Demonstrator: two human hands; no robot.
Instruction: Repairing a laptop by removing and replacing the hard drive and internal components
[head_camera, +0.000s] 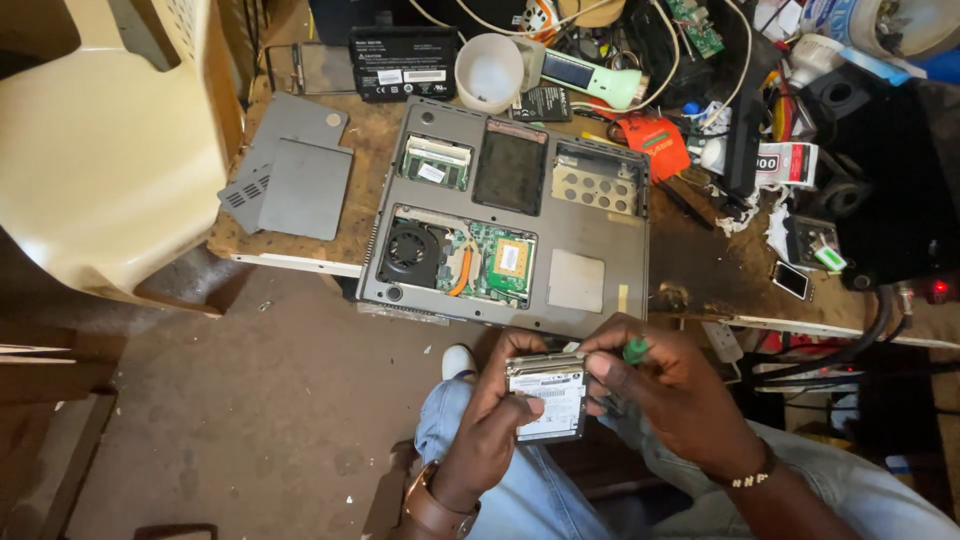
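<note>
Our left hand (490, 420) grips the small hard drive (548, 395) over our lap; our right hand (665, 385) pinches a green-handled screwdriver (634, 349) at its top edge. We should keep the drive steady and the tip square. Beyond lies the opened laptop (510, 220) at the workbench's (700, 270) near edge.

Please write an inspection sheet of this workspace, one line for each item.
Surface: worn wooden bench, stained.
Job's things: hard drive in the left hand; green-handled screwdriver in the right hand; open laptop base, fan exposed.
Clutter: cover panels, battery, white cup.
Grips: both closed on their things.
Cables: tangled at the bench's rear.
Surroundings: cream plastic chair, dusty floor.
</note>
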